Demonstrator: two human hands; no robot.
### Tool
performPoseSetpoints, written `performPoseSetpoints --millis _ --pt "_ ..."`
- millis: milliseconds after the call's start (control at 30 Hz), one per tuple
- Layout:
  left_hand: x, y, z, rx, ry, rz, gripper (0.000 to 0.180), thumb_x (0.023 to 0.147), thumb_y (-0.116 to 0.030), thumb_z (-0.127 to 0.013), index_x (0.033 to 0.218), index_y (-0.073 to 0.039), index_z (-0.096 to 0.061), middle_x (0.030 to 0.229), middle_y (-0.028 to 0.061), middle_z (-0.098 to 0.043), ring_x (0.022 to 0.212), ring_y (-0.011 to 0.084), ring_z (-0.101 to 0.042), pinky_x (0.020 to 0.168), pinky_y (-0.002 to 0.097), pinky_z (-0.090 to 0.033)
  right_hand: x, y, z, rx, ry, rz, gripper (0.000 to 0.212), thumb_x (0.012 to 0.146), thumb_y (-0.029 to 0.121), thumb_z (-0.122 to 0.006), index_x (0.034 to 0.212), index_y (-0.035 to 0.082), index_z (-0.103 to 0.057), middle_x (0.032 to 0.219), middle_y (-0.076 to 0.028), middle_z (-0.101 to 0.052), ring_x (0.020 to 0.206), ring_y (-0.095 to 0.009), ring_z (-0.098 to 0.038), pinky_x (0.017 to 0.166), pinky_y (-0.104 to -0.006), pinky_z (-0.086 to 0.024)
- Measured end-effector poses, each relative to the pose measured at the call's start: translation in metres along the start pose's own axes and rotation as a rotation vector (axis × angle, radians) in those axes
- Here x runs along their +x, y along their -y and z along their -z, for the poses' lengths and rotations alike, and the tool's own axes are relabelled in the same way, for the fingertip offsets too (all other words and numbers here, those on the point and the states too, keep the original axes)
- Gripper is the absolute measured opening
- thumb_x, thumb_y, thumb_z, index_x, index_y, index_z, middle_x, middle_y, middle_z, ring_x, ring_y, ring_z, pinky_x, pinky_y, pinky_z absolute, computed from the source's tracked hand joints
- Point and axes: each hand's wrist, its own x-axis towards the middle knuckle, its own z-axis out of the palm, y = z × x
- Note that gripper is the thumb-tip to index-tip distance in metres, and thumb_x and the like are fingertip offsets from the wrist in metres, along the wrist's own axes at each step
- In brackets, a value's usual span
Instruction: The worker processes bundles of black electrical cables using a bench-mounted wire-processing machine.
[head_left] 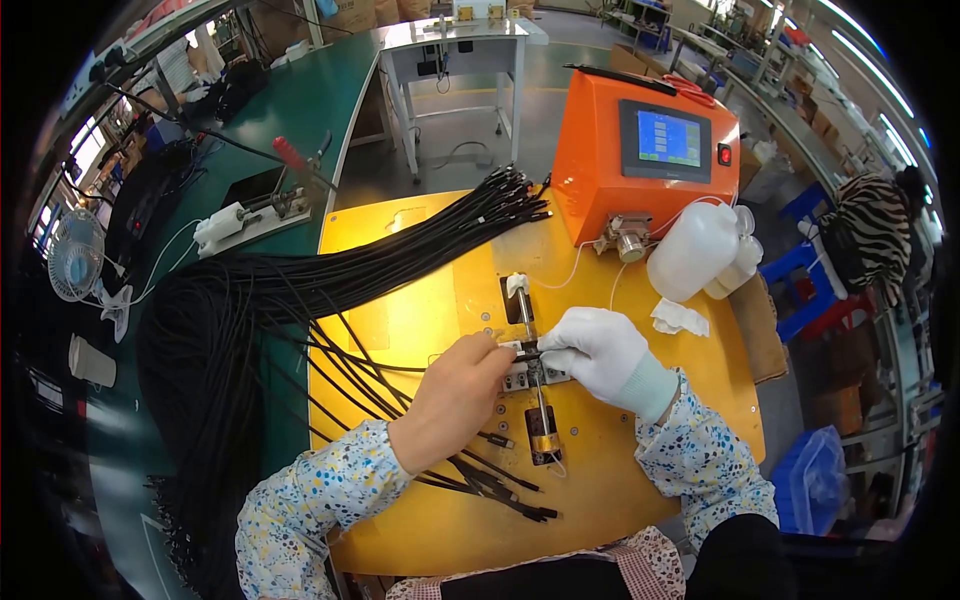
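A worker's bare left hand (455,390) and gloved right hand (597,352) pinch a black cable (528,357) at a metal fixture (514,383) amid a yellow tabletop (610,490). Loose cables (490,484) pass beneath the left arm, crowding the near side; a thick cable bundle (400,242) sprawls across the far left. At far right stands an orange machine (590,150), a white bottle (688,255) and crumpled tissue (680,318) nearby.

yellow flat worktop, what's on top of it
Long black cables, an orange boxy machine, a silver metal fixture and crumpled white tissue are on the yellow flat worktop. The bare left hand and white-gloved right hand hide part of the fixture.
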Motion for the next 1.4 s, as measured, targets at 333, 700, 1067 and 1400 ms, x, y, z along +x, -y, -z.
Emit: performPoseSetpoints --millis 333,700,1067,1400 --pt "-0.006 0.002 0.006 0.323 0.155 -0.152 0.042 0.076 -0.002 -0.059 0.118 0.003 -0.055 0.083 0.0074 -0.05 0.075 0.0211 -0.053 0.065 0.0317 -0.048 0.025 -0.007 0.021 0.067 0.077 -0.14 0.01 0.076 0.014 -0.069 0.081 0.005 -0.067 0.077 -0.01 -0.063 0.076 -0.028 -0.062 0.068 -0.0359 -0.049" --pt "-0.006 0.002 0.005 0.349 0.166 -0.193 0.044 0.075 -0.003 -0.059 0.119 0.002 -0.055 0.082 0.0071 -0.048 0.074 0.0203 -0.052 0.063 0.0311 -0.047 0.178 -0.048 -0.003 -0.913 0.18 0.117 0.02 0.083 0.019 -0.063 0.098 0.008 -0.069 0.097 -0.01 -0.066 0.095 -0.027 -0.065 0.085 -0.0372 -0.052" --pt "-0.008 0.01 0.002 0.333 0.114 -0.195 0.046 0.072 -0.004 -0.062 0.116 0.004 -0.058 0.08 0.0068 -0.05 0.076 0.0213 -0.053 0.063 0.0313 -0.048 0.169 -0.006 0.024 -0.959 -0.166 0.445 0.01 0.079 0.01 -0.062 0.088 0.008 -0.064 0.084 -0.007 -0.066 0.083 -0.024 -0.066 0.07 -0.033 -0.055" --pt "0.001 0.02 0.009 0.134 0.11 0.026 0.025 0.075 -0.004 -0.066 0.1 -0.002 -0.06 0.089 0.0093 -0.059 0.085 0.0275 -0.055 0.08 0.0362 -0.045 0.073 0.021 0.038 -0.635 -0.243 0.416 0.011 0.079 0.006 -0.063 0.089 0.01 -0.06 0.077 -0.005 -0.057 0.077 -0.025 -0.059 0.069 -0.0356 -0.048"
